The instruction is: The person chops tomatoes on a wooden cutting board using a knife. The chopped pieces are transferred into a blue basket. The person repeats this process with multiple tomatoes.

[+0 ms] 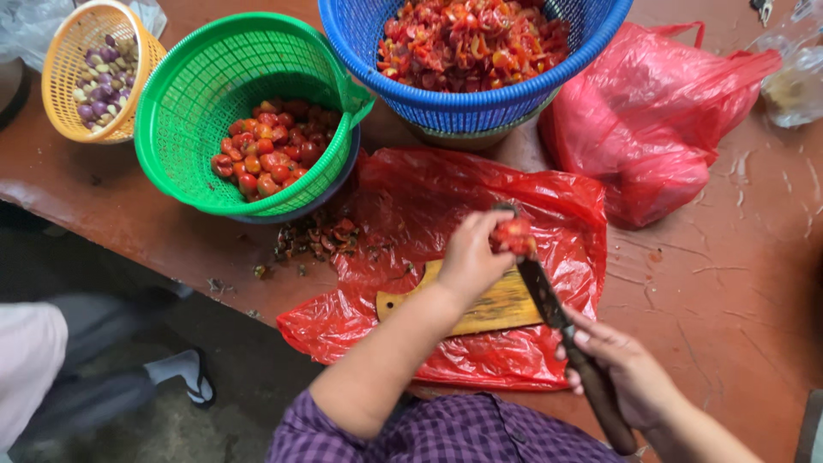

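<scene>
Pinching a red chili (513, 235) at its fingertips, the left hand (470, 257) is held above the board (493, 309); the right hand (621, 364) is closed round the handle of a knife (549, 300), whose blade runs up and leftward from the grip to the chili, tip apparently touching it; the chili is thus nearer the left hand; beyond lie the red bag (411, 206), scraps (317, 236), and the green basket (197, 94) and blue basket (480, 107).
</scene>
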